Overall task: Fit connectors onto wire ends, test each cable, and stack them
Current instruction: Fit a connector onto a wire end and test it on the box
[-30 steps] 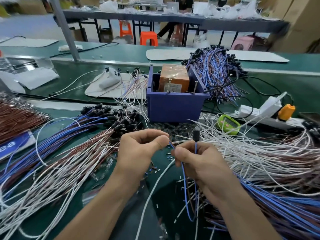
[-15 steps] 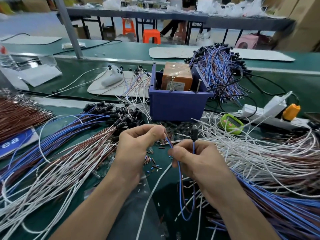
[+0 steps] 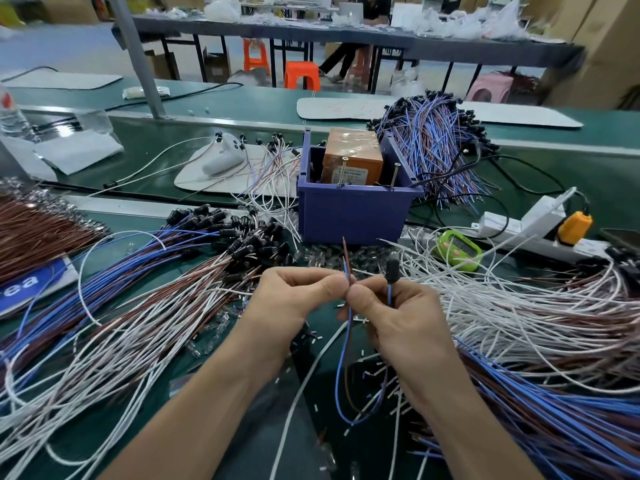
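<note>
A thin blue and brown wire pair (image 3: 343, 358) loops down between my hands over the green bench. Its free ends (image 3: 346, 258) stick up above my fingertips, pinched between my left hand (image 3: 294, 299) and the thumb of my right hand (image 3: 398, 323). The other end carries a black connector (image 3: 393, 270), which stands above my right hand's fingers. A fan of finished cables with black connectors (image 3: 242, 244) lies to the left. Bare white, brown and blue wires (image 3: 536, 323) are heaped to the right.
A blue plastic bin (image 3: 353, 213) holding an orange box (image 3: 353, 157) stands just beyond my hands. A green counter (image 3: 457, 249), a white power strip (image 3: 526, 226) and an orange plug (image 3: 573, 226) sit at right. Another cable pile (image 3: 436, 140) lies behind the bin.
Both hands have stayed close together. The wire ends now stick up higher above my fingertips, and the brown end shows beside the blue one.
</note>
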Available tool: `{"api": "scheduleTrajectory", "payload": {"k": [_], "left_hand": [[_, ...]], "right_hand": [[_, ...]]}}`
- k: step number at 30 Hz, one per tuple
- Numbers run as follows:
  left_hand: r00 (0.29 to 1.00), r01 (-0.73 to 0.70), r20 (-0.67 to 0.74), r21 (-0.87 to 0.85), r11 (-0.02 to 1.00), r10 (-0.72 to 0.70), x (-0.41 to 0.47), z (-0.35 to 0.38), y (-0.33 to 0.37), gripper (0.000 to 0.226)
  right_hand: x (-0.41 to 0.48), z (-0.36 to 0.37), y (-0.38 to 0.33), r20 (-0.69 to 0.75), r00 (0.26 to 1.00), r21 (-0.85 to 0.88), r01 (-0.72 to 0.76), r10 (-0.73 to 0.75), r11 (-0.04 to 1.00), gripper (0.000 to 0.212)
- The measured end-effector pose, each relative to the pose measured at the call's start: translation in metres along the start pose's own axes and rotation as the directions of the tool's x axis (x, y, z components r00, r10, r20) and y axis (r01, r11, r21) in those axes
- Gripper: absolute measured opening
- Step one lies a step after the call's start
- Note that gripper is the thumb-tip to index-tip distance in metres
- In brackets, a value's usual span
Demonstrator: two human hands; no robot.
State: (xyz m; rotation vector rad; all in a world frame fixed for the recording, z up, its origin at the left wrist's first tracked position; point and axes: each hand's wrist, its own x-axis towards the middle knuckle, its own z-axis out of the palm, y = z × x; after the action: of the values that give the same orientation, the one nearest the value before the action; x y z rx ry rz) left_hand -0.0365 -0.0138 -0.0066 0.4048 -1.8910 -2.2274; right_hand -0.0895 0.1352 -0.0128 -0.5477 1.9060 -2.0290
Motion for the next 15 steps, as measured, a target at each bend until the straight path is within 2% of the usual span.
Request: {"api": "scheduleTrajectory", "payload": {"k": [2,4,6,8,10,13,15], "left_hand": [[0.999,-0.002,-0.036,-0.008,1.000,0.002,0.001,-0.001,0.003,0.018],[0.997,-0.021,-0.080,-0.093,0.995,0.014,0.000,0.002,0.007,0.018],[0.984,-0.018,-0.176,-0.227,0.974,-0.023,0.001,0.007,0.011,0.014],[0.953,-0.008,-0.296,-0.226,0.974,-0.061,0.005,0.013,0.016,0.020],[0.931,0.010,-0.358,-0.149,0.989,-0.064,0.013,0.015,0.025,0.021],[0.916,-0.030,-0.400,-0.046,0.999,0.009,0.029,0.015,0.042,0.016],[0.905,-0.066,-0.425,-0.112,0.991,0.012,0.040,0.014,0.053,0.016]], "right_hand": [[0.001,0.002,-0.001,-0.007,0.999,-0.057,0.049,-0.050,0.997,0.015],[0.004,0.003,-0.001,-0.039,0.998,-0.089,0.053,-0.057,0.995,0.014],[0.009,0.004,-0.004,-0.072,0.997,-0.109,0.034,-0.042,0.993,0.017],[0.013,0.006,-0.012,-0.069,0.997,-0.109,0.038,-0.046,0.993,0.020],[0.020,0.005,-0.024,-0.075,0.995,-0.056,0.059,-0.063,0.997,0.020],[0.038,-0.001,-0.038,-0.204,0.979,0.117,0.044,-0.019,0.992,0.024],[0.050,-0.003,-0.042,-0.282,0.959,0.178,0.026,0.025,0.984,0.027]]}}
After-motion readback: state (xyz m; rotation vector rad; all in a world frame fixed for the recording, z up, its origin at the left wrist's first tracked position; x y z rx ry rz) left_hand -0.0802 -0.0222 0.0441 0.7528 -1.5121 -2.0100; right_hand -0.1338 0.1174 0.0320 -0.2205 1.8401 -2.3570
